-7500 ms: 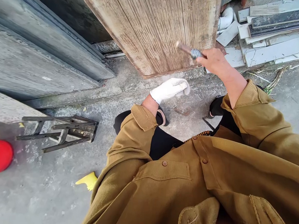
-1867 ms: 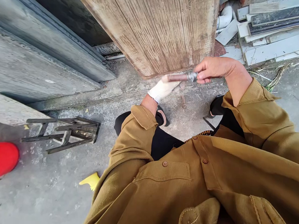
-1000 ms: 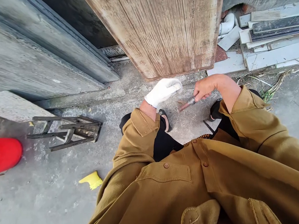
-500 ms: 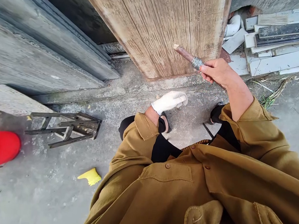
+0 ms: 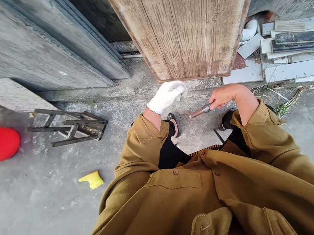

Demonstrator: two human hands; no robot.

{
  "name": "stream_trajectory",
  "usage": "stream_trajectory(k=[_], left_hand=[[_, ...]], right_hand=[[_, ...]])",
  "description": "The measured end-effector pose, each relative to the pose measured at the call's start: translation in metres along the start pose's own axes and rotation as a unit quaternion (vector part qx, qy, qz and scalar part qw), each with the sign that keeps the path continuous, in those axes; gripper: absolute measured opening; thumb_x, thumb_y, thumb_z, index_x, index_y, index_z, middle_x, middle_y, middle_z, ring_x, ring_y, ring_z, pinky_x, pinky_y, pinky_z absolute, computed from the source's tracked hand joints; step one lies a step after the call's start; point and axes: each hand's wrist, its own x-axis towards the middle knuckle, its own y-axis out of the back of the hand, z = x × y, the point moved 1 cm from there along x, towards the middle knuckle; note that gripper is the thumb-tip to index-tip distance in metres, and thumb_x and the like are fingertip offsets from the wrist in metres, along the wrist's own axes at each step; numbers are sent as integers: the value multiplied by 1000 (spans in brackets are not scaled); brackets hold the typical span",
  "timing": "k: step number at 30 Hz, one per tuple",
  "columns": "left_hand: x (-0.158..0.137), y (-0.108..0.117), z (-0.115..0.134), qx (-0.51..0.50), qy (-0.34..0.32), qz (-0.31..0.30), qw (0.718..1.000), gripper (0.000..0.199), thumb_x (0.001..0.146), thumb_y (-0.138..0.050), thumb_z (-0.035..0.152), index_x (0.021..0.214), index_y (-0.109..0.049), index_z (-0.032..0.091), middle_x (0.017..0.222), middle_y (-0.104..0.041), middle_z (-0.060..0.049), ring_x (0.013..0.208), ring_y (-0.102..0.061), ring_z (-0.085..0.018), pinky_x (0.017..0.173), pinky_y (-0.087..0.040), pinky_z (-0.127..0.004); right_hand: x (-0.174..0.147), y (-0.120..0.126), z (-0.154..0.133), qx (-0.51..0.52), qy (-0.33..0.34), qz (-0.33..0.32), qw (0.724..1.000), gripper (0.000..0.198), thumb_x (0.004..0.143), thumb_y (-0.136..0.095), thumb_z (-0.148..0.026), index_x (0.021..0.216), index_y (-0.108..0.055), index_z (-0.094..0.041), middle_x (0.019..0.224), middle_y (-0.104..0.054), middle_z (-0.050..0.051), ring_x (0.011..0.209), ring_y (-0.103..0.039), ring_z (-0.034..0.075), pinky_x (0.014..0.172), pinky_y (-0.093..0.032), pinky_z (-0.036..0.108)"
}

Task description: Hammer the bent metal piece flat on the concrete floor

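Observation:
My right hand (image 5: 222, 96) is bare and wrapped round a brown wooden stick (image 5: 198, 113) bound with wire. The stick points left and slightly down over the concrete, its pale cut end free, with a short curved prong beside that end. My left hand (image 5: 167, 95), in a white glove, is raised to the left of the stick and apart from it. Its fingers are curled in, and whatever they may hold is hidden. Just beyond both hands stands the lower edge of a weathered wooden panel (image 5: 187, 45).
Boards and tile strips (image 5: 293, 72) are stacked at right by a white pipe (image 5: 249, 31). A dark wooden stool (image 5: 72, 127) lies at left, near a red container (image 5: 3, 146) and a yellow scrap (image 5: 92, 179) on the concrete floor. My shoes are below my hands.
My right hand has lowered the stick from in front of the panel to over the floor, tip swinging downward. My gloved left hand has risen and moved slightly left, towards the panel's lower edge.

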Motion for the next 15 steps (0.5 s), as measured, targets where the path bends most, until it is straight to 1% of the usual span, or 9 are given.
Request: stream_trajectory(k=[2, 4, 5, 6, 8, 9, 11, 13, 15], left_hand=[[4, 7, -3, 23, -1, 36, 999, 42, 99, -59, 53, 80, -63, 15, 77, -66, -6, 56, -51, -9, 56, -45, -22], [9, 11, -11, 62, 1, 42, 997, 36, 99, -58, 45, 80, -63, 15, 75, -65, -5, 57, -50, -9, 57, -44, -22], [11, 11, -16, 89, -1, 39, 995, 34, 98, -59, 42, 77, -62, 16, 72, -63, -4, 58, -50, -10, 57, -42, -23], [13, 9, -21, 112, -3, 32, 993, 32, 96, -62, 38, 74, -61, 16, 68, -61, -2, 57, -49, -10, 56, -40, -23], [13, 4, -27, 130, 16, 17, 991, 31, 97, -58, 36, 73, -63, 17, 61, -56, 0, 53, -45, -11, 54, -36, -24], [11, -1, -29, 135, 21, -9, 991, 31, 98, -58, 36, 74, -65, 17, 60, -56, 0, 52, -46, -11, 54, -37, -25], [5, -11, -28, 144, 20, -56, 988, 33, 98, -57, 38, 74, -67, 16, 61, -58, 0, 53, -47, -12, 57, -38, -25], [0, -21, -25, 153, 15, -98, 983, 35, 97, -58, 41, 73, -67, 16, 62, -60, 0, 55, -48, -12, 57, -39, -24], [-3, -27, -24, 144, 20, -141, 979, 38, 96, -59, 46, 74, -68, 16, 62, -60, 0, 55, -48, -12, 56, -38, -24]], right_hand=[[-3, -1, -14, -23, -2, -33, 999, 26, 60, -92, -56, 73, -79, -37, 72, -69, -3, 69, -67, 22, 56, -46, 34], [-10, 3, -27, -21, 6, -48, 999, 28, 66, -88, -58, 77, -79, -33, 70, -67, -3, 64, -62, 17, 55, -44, 31], [-13, 6, -34, -1, 17, -39, 999, 32, 71, -86, -60, 78, -77, -30, 69, -66, -3, 62, -59, 15, 56, -43, 29], [-17, 8, -39, 37, 32, -12, 999, 37, 76, -83, -62, 79, -74, -26, 69, -65, -3, 60, -55, 13, 56, -41, 28], [-20, 13, -47, 149, 63, 90, 983, 46, 81, -80, -65, 83, -68, -21, 69, -61, -2, 58, -48, 10, 55, -36, 27], [-20, 14, -49, 208, 71, 149, 964, 48, 83, -79, -66, 85, -65, -20, 70, -59, -2, 58, -45, 9, 56, -34, 27], [-15, 13, -48, 287, 57, 243, 925, 48, 86, -78, -65, 90, -61, -19, 70, -56, -3, 60, -42, 9, 57, -32, 28], [-6, 12, -43, 310, 18, 302, 902, 46, 90, -74, -62, 92, -58, -20, 69, -54, -3, 63, -42, 9, 59, -32, 28], [3, 12, -33, 294, -22, 357, 886, 43, 95, -68, -62, 91, -54, -21, 68, -52, -3, 64, -41, 10, 60, -32, 28]])
